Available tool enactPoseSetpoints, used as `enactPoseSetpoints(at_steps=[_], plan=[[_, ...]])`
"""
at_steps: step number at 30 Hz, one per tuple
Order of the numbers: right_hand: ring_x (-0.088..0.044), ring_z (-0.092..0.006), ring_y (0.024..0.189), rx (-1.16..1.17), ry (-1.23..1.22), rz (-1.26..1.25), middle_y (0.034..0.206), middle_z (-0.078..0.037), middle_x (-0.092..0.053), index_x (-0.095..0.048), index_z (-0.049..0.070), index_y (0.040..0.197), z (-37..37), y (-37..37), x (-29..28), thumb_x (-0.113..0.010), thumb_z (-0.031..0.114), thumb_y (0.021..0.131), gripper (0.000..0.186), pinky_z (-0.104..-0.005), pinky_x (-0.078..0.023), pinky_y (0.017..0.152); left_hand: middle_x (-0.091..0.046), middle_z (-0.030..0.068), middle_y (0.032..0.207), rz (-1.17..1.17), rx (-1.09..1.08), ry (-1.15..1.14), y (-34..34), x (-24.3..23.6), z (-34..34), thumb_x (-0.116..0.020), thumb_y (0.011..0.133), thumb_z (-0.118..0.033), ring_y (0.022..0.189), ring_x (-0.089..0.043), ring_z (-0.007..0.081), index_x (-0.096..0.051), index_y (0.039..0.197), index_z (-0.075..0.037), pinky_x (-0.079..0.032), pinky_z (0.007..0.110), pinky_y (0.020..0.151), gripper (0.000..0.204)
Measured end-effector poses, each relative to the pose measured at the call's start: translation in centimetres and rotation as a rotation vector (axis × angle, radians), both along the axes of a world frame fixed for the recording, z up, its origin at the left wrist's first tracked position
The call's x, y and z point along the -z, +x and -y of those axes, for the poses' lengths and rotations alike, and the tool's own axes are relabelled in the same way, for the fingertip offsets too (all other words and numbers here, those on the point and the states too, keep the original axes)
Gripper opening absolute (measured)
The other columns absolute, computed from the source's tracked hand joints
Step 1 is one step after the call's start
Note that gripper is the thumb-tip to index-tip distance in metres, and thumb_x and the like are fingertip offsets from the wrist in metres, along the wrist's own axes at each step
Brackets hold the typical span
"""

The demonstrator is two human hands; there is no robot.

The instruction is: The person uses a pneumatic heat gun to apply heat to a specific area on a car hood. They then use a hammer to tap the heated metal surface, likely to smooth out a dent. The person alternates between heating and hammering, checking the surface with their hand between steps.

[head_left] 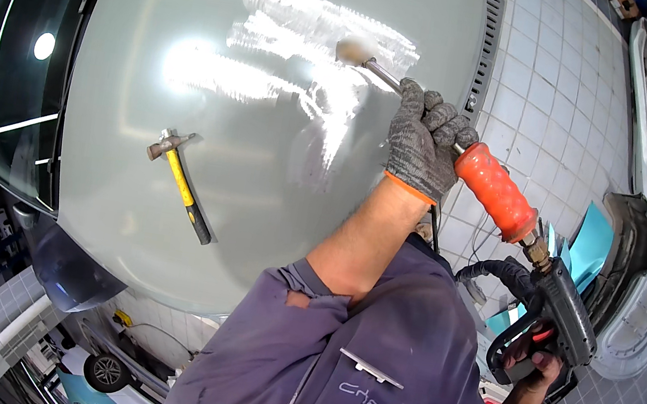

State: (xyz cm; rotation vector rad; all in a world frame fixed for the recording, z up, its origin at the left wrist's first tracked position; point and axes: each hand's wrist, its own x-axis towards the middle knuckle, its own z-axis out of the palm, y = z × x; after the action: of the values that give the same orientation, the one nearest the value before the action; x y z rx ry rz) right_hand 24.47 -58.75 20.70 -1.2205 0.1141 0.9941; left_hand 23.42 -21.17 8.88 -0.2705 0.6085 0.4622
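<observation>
A slide-hammer dent puller, with an orange ribbed grip (496, 192), a metal rod (382, 75) and a black pistol-shaped body (568, 310), slants across from lower right to upper left. My left hand (427, 138), in a grey knit glove with an orange cuff, is closed round the rod above the grip. My bare right hand (540, 364) is wrapped round the handle of the black body, near its red trigger; part of it is hidden. The tool's blurred tip (354, 50) meets or hovers over a bare-metal patch (281, 35) on the grey-green car hood (254, 217); contact cannot be made out.
A hammer (181, 187) with a yellow and black handle lies on the hood. Windshield glass (36, 50) borders the hood at left, a slotted grille (489, 26) at right. Loose body panels (642, 308) stand on the tiled floor (528, 90). A dark hose (497, 274) hangs by the tool.
</observation>
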Motion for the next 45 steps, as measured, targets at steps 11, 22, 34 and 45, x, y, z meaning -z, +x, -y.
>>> enactPoseSetpoints(at_steps=[11, 22, 34, 45], plan=[[-0.061, -0.0337, 0.049, 0.046, -0.127, 0.062, 0.067, -0.018, -0.059, -0.053, -0.008, 0.116, -1.5, 0.1, -2.2, -0.069, 0.010, 0.068, 0.054, -0.0440, -0.056, 0.049, -0.060, 0.0057, 0.075, 0.159, 0.015, -0.011, 0.0, -0.4, 2.3, -0.063, 0.098, -0.048, 0.066, -0.063, 0.0265, -0.057, 0.082, -0.013, -0.058, 0.049, 0.075, 0.039], [-0.059, -0.0316, 0.048, 0.047, -0.091, -0.017, 0.064, -0.016, -0.056, -0.051, -0.006, 0.115, -1.7, -0.7, -1.8, -0.065, 0.015, 0.072, 0.051, -0.0419, -0.056, 0.049, -0.050, 0.0005, 0.065, 0.315, -0.171, -0.033, -0.6, 2.1, 0.3, -0.050, 0.103, -0.050, 0.062, -0.054, 0.0216, -0.059, 0.086, -0.014, -0.053, 0.040, 0.067, 0.040], [-0.068, -0.0351, 0.063, -0.138, -0.014, 0.153, 0.074, -0.018, -0.064, -0.050, -0.006, 0.123, 0.8, -1.5, 0.2, -0.080, 0.010, 0.073, 0.060, -0.0446, -0.056, 0.059, -0.026, -0.0085, 0.051, 0.814, -0.175, 0.019, -0.7, 3.6, -0.2, -0.044, 0.105, -0.053, 0.043, -0.027, 0.0081, -0.035, 0.064, -0.021, -0.030, 0.025, 0.043, 0.053], [-0.067, -0.0353, 0.061, -0.065, -0.044, 0.082, 0.071, -0.019, -0.062, -0.054, -0.006, 0.121, 0.8, 1.4, -1.3, -0.076, 0.010, 0.072, 0.056, -0.0450, -0.057, 0.057, -0.029, -0.0043, 0.059, 0.065, -0.037, -0.072, -1.3, -0.8, 1.0, -0.034, 0.108, -0.056, 0.053, -0.030, 0.0149, -0.043, 0.077, -0.017, -0.035, 0.032, 0.055, 0.051]])
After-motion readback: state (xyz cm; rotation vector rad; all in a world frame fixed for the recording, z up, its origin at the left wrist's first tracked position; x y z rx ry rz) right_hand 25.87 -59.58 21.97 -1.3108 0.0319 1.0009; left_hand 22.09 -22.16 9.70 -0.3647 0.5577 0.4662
